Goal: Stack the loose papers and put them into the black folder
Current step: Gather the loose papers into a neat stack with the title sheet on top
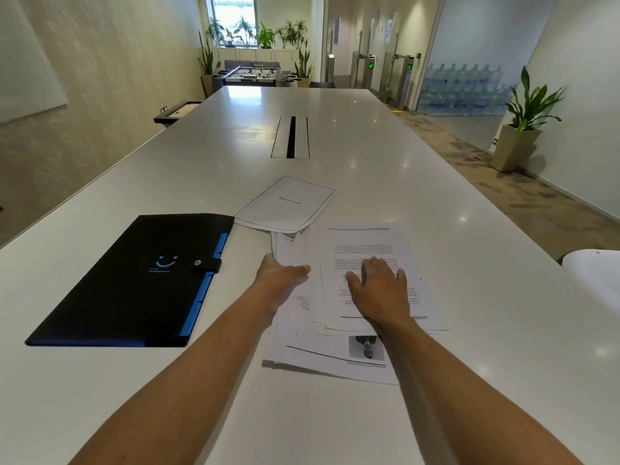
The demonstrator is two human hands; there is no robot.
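both hands flat, fingers open: left hand (280,280), right hand (380,288) on papers (365,243). square edges first, folder (134,280) left.

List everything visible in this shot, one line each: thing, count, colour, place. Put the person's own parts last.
table: one, white, fills the foreground
black folder: one, black with blue edge, closed by a snap strap, flat on the table at left
loose papers: several printed white sheets, overlapping untidily right of the folder
bibliography sheet: one, white, at the pile's far end
cable slot: one, silver and black, table centre
foosball table: one, dark, beyond the table's far end
potted plants: several, green, by the window and right wall
water bottles: many, blue, stacked at right
left hand: at the pile's left edge
right hand: flat on the top sheet
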